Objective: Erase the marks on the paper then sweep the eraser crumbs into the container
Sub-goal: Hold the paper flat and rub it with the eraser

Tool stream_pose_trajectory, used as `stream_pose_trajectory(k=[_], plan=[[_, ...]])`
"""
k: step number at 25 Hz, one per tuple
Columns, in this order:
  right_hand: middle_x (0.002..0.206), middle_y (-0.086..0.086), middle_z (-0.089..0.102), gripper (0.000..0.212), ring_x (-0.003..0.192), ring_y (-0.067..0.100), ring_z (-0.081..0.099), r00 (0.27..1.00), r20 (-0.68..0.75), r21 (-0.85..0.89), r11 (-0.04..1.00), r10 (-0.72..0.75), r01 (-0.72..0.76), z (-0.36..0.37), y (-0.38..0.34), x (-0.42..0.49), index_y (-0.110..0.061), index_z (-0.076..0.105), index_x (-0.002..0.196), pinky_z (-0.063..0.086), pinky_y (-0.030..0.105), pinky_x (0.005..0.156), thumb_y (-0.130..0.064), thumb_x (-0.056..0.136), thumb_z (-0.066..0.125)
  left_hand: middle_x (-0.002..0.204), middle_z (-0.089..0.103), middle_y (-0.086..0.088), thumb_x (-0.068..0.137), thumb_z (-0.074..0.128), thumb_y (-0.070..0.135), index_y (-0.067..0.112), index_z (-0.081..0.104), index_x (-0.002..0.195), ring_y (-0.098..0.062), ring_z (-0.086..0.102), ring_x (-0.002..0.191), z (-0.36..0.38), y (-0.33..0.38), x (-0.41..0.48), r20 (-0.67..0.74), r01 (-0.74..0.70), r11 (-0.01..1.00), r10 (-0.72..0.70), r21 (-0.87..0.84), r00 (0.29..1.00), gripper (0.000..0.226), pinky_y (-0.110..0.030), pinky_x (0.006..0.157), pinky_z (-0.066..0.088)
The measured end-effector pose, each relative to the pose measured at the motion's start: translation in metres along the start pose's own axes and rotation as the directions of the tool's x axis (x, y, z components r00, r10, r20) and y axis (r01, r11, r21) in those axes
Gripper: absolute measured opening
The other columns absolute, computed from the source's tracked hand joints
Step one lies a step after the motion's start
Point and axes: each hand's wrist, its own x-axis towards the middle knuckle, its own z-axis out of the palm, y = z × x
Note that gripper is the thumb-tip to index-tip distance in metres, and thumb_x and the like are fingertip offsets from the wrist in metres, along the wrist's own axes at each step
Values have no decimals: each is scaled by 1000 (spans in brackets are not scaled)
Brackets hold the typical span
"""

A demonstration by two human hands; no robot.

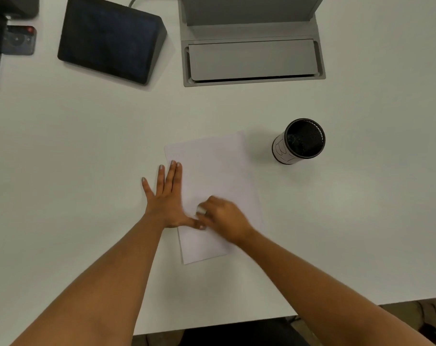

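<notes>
The left hand (165,206) lay flat, fingers straight, on the paper (219,171). The right hand (224,216) pinched the eraser (201,210) beside it. The container (299,141) stood apart at two o'clock, and a tablet (107,38) at eleven.

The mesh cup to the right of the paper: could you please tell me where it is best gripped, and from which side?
Probably round its side wall at mid-height, coming from the near right side. The mesh cup is a plain cylinder with no handle. It stands upright with its open mouth up, apart from the paper on its left.
</notes>
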Motion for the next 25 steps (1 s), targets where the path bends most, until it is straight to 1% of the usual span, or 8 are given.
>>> stream_pose_trajectory(k=[2,5,7,9,11,15,19,25], plan=[[79,12,63,13,72,31,61,979,-145,-17,989,146,-150,-26,28,17,-9,68,87,44,33,64,-21,87,66,148,-52,7,28,59,100,22,-45,141,-22,-47,137,0,1,0,-2,1,1000,-1,-19,1000,172,-68,109,-22],[84,7,63,13,72,25,61,839,-392,74,922,376,-379,-51,57,32,-10,70,93,43,28,67,-21,86,68,147,-52,8,27,60,99,22,-45,141,-22,-46,138,-1,4,1,-9,8,999,-9,-37,1000,173,-69,109,-22],[85,9,64,14,74,27,62,848,-369,115,924,381,-365,-29,32,24,-9,70,94,43,30,68,-21,87,66,147,-52,8,28,60,99,22,-45,141,-22,-46,138,0,4,2,-14,9,999,-10,-37,1000,172,-69,109,-21],[85,13,64,19,74,31,63,964,-165,64,977,209,-201,5,-7,-2,-6,69,93,47,33,65,-24,89,61,149,-51,7,30,60,99,22,-45,141,-23,-46,138,1,3,2,-17,15,1000,-15,-21,1000,171,-70,109,-19],[82,14,64,20,72,33,63,989,-104,24,995,101,-99,7,-2,-11,-6,69,93,50,34,61,-24,89,62,149,-50,7,30,59,99,22,-45,141,-23,-45,138,1,2,3,-21,10,1000,-10,-8,1000,170,-70,110,-19],[80,1,60,12,68,18,57,843,-391,103,927,371,-361,-39,46,14,-11,70,93,42,23,65,-21,86,68,149,-50,9,26,58,100,22,-44,142,-23,-44,140,2,2,2,-39,2,1000,-2,-17,999,173,-69,109,-20],[82,-5,56,16,67,7,49,768,-431,185,879,474,-439,-33,42,13,-11,69,98,34,2,61,-22,87,69,150,-49,7,28,56,101,22,-41,144,-22,-44,139,4,-1,1,-61,-13,1000,11,-25,998,171,-71,109,-18],[85,0,67,19,72,9,61,670,-409,410,781,619,-472,-41,38,12,-11,69,97,52,22,70,-25,85,71,158,-36,7,55,51,96,25,-28,152,-16,-36,144,34,4,-25,-231,-118,993,117,7,966,143,-71,107,-19]])
